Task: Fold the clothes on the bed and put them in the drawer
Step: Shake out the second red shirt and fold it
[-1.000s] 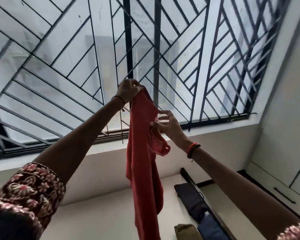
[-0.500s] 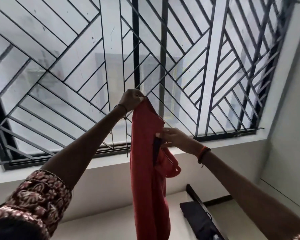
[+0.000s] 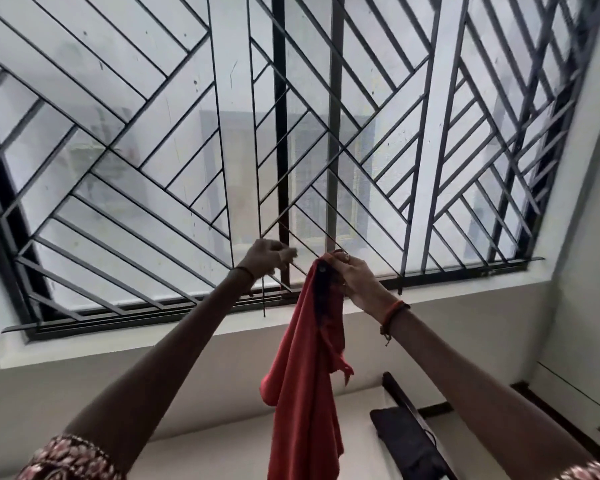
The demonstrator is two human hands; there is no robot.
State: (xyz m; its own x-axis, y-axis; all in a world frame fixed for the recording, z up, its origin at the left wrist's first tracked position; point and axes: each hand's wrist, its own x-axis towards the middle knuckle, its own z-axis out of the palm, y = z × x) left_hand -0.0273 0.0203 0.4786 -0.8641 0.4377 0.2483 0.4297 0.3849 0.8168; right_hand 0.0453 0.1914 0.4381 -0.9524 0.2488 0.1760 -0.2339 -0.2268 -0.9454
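At seven o'clock a floral-print sleeve (image 3: 66, 459) edges my feed, its pattern dense and dark red. The bare forearm runs up to the left hand (image 3: 267, 258), just off centre toward eight o'clock. Its fingers are loosely bent and smeared by blur, I see nothing in them, and a strip of window separates them from the cloth. Behind, a black metal grille (image 3: 280, 98) of thin diagonal bars crosses frosted glass from nine round to three. The red garment (image 3: 305, 393) (soft and matte, no sheen) hangs in a long limp column from centre down to six o'clock, with a dark band at its top. The right hand (image 3: 357, 282), just off centre toward five o'clock, has its fingers curled round that top edge. Lower at five o'clock, a dark cloth (image 3: 406, 441) lies on a pale surface.
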